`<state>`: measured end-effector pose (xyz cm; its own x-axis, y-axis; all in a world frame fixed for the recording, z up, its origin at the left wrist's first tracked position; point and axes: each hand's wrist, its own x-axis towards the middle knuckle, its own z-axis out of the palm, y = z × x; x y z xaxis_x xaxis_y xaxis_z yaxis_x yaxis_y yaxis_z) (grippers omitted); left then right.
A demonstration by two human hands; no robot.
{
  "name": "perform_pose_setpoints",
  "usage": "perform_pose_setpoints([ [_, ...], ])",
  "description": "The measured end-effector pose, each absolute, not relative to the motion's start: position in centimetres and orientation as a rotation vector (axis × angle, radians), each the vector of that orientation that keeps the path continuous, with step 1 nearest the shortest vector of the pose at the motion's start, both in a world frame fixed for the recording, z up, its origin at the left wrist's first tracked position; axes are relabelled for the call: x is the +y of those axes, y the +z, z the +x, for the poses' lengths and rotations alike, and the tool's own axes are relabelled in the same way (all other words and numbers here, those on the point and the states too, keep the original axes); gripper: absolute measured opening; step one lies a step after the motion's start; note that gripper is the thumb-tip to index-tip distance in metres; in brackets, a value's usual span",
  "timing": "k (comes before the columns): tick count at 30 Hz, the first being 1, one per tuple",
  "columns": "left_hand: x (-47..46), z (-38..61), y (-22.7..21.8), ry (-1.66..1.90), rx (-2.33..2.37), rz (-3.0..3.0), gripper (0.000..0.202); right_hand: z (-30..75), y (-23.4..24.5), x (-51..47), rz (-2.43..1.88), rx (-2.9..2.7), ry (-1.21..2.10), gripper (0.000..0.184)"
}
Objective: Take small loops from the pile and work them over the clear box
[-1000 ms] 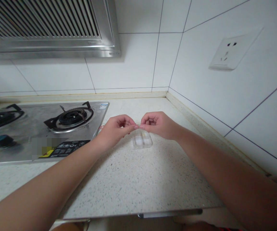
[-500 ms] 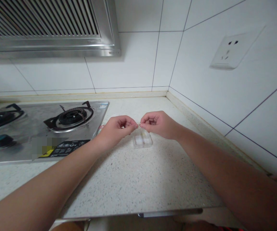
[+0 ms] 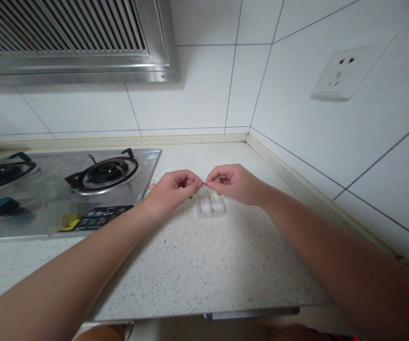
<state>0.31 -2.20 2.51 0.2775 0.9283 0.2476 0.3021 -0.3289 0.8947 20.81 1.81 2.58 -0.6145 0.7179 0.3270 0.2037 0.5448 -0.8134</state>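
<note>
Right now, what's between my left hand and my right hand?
The head view shows a tiny pale item, too small to identify, between your left hand and right hand.

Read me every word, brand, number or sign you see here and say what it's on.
No text is clear enough to quote.
Black label on the stove: white symbols and lettering, too small to read; partly pixelated.
Pale label at the stove's back right corner: blurred.
Range hood, lower edge: faint mark, unreadable.
</note>
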Motion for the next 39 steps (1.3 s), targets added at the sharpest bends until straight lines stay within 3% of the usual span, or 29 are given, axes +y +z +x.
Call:
perform_pose_setpoints([
  [22, -0.9, -0.4, 1.6, 0.917, 1.312, 1.857, 0.025, 20.3, 2.2, 1.7, -1.051, -2.585, 0.327, 0.020],
  [32, -0.7, -0.6, 1.3, 0.911, 1.327, 1.901, 0.024, 20.7, 2.2, 2.0, -1.007, -2.571, 0.364, 0.020],
  [39, -0.2, -1.8, 1.7, 0.908, 1.428, 2.171, 0.021, 21.4, 2.3, 2.3, -1.040, -2.598, 0.111, 0.018],
])
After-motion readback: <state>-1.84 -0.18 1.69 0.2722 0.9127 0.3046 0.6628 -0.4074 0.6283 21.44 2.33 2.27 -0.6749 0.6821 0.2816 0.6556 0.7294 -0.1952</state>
